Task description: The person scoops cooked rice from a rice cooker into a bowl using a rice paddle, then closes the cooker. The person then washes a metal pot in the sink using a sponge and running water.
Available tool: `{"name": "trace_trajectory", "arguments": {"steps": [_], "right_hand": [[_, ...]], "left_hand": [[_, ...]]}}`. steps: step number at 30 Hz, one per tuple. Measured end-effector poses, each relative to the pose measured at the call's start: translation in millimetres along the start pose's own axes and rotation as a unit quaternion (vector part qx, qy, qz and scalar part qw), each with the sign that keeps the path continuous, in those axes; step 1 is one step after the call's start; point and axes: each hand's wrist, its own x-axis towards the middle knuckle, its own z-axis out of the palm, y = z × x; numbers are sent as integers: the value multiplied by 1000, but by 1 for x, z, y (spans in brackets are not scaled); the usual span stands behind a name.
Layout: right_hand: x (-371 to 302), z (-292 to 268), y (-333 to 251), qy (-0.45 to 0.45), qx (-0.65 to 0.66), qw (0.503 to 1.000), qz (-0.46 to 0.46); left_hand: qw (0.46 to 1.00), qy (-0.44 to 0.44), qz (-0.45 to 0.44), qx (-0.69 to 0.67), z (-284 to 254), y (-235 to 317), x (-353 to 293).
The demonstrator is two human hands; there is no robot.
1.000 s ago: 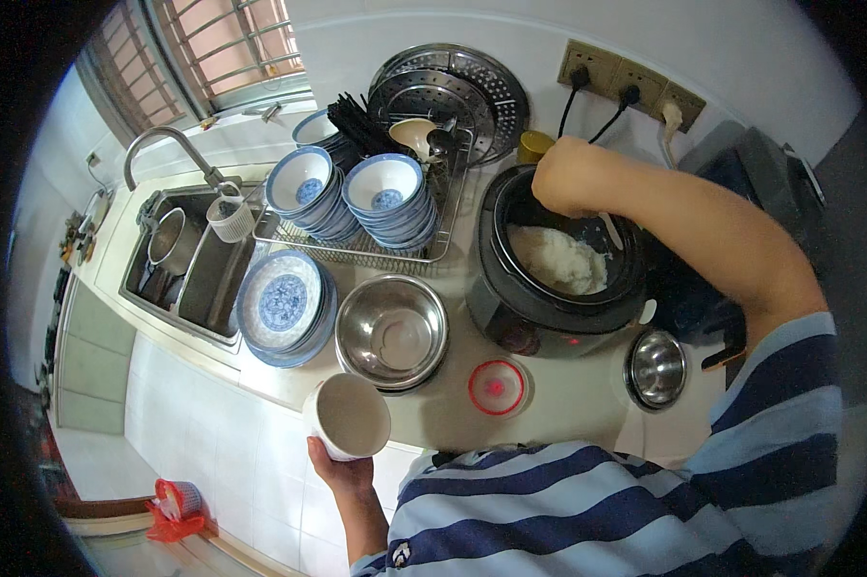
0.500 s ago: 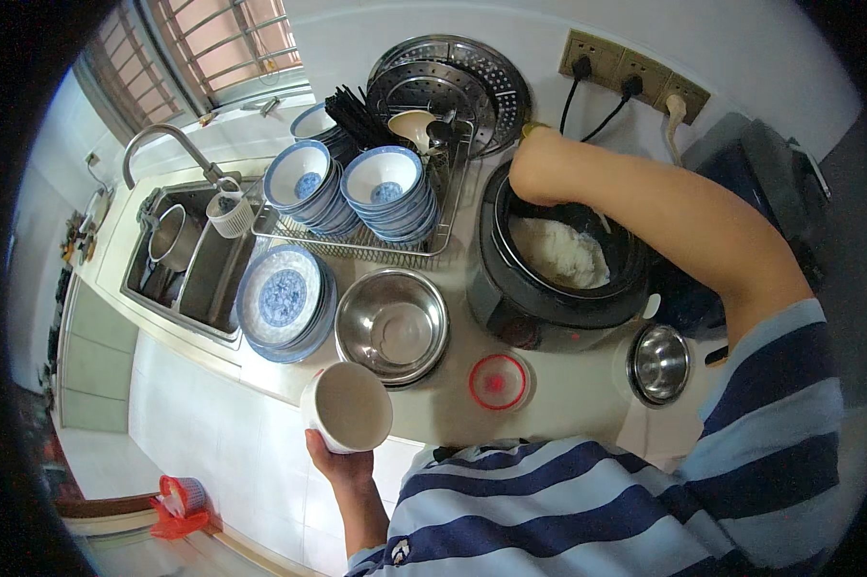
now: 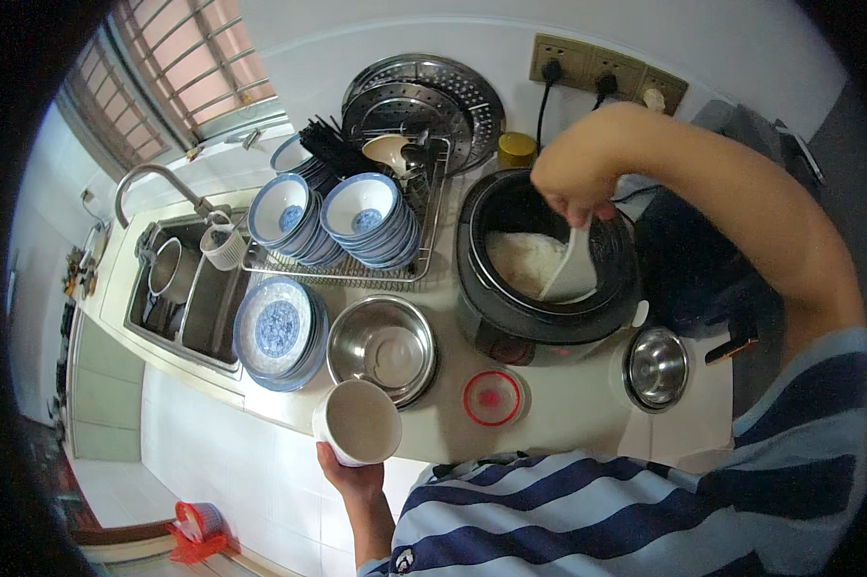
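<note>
My right hand grips the handle of a white rice paddle, its blade down in the rice at the right side of the pot. White rice lies inside a dark rice cooker whose top is open. Low in front of the counter, my left hand holds a white bowl from below, its mouth tilted up. The inside of that bowl looks bare. Beside it on the counter stand nested steel bowls.
Left of the steel bowls are stacked blue-and-white plates. Behind, a wire rack carries stacked blue-and-white bowls and black chopsticks. A red-rimmed lid and small steel bowls lie near the front. The sink is far left.
My right hand has moved right and toward me over the cooker, and the paddle is now visible in the rice. My left hand with the bowl has shifted slightly right and lower.
</note>
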Motion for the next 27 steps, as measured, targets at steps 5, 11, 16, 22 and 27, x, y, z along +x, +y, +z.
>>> {"name": "trace_trajectory", "arguments": {"steps": [5,11,16,22,27], "right_hand": [[37,22,-17,12,79,995,-67],[39,56,-47,222,41,974,-26],[47,60,-51,301,24,953,-14],[77,48,1,193,110,970,94],[63,61,15,162,215,961,65]], "left_hand": [[1000,-26,2,10,9,-4,4],[999,-17,-25,27,13,-4,8],[998,-31,-17,46,23,0,7],[999,-17,18,30,24,12,1],[998,16,33,57,12,27,-20]]}}
